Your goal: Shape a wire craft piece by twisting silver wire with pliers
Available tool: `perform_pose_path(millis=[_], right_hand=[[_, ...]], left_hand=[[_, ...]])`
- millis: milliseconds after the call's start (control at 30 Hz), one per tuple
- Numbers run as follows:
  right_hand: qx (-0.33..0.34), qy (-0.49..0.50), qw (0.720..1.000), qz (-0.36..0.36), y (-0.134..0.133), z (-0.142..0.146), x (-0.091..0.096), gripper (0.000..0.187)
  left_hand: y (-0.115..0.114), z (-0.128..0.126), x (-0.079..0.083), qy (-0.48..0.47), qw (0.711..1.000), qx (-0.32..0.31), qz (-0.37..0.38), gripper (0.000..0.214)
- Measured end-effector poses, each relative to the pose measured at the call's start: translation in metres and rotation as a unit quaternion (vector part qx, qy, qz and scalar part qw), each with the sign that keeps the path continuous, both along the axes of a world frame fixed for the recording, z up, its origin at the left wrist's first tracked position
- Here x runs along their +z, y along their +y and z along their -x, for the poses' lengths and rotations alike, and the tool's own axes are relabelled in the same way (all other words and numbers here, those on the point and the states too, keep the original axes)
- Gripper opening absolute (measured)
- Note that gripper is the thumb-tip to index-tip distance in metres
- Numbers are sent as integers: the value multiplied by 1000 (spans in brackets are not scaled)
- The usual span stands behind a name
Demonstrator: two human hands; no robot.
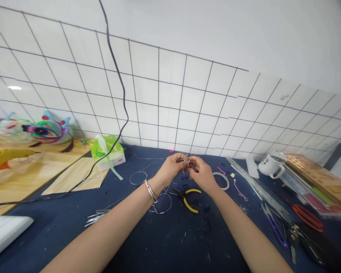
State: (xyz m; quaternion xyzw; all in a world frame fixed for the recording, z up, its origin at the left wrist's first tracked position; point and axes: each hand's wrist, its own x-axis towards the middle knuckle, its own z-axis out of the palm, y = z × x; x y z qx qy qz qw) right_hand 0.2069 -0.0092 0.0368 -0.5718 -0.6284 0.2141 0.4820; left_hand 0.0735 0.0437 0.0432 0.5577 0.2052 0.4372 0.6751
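Observation:
Both my hands meet over the far middle of the dark blue cloth (165, 242). My left hand (169, 170), with a silver bangle on its wrist, and my right hand (201, 175) each pinch a small tangle of thin silver wire (185, 162) held between them above the cloth. Below the hands lie yellow-handled pliers (189, 197), wire rings (138, 177) and a looped wire (161, 203).
A green tissue box (107, 151) and a black cable (113, 144) lie at left, near a wooden board (22, 178) with colourful craft pieces. At right are a white mug (271, 165), long wire rods (252, 182), purple scissors (274, 225), red-handled scissors (307, 216) and stacked paper packs (315, 178).

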Motion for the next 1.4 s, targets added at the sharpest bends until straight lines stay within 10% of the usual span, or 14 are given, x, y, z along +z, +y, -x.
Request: perform_pose_path(millis=[667, 1400], right_hand=[[36, 147, 988, 0, -4, -15, 18, 35], [-18, -62, 997, -42, -10, 4, 18, 65]], left_hand=[[15, 16, 13, 26, 997, 49, -50, 9], [8, 12, 12, -12, 993, 114, -38, 10]])
